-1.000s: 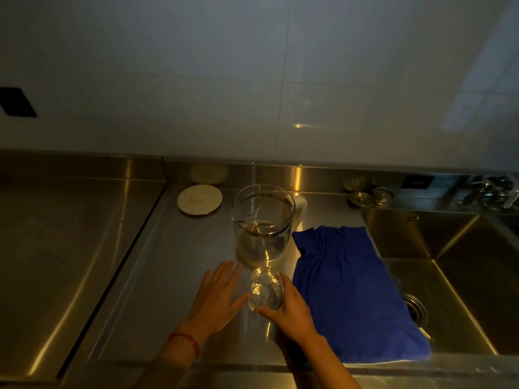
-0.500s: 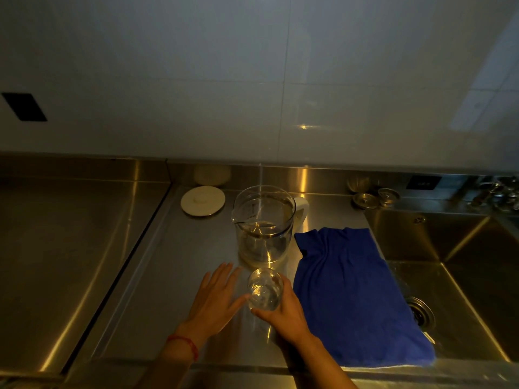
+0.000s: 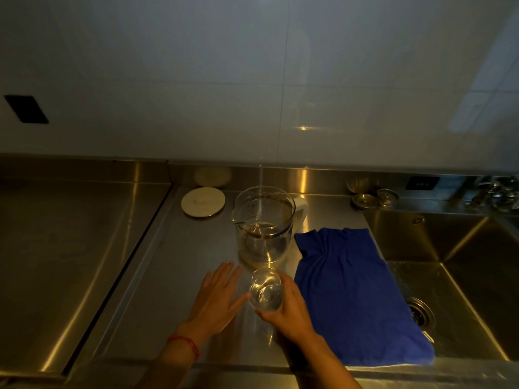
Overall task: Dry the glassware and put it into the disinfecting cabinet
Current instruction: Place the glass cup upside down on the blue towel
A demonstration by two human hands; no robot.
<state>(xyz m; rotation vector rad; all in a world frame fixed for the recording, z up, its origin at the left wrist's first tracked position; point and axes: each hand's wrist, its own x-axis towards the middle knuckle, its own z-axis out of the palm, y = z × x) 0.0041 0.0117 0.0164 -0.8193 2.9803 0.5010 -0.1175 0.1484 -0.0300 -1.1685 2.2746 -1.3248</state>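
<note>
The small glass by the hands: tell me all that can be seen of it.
The small glass is a clear, round tumbler, seemingly empty, standing on the steel counter just in front of the large glass jug. The right hand curls round its right side; the left hand lies open beside it, thumb tip at its wall.

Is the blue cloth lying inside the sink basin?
No, the blue cloth lies flat on the steel counter beside the sink basin, to the right of the small glass.
</note>
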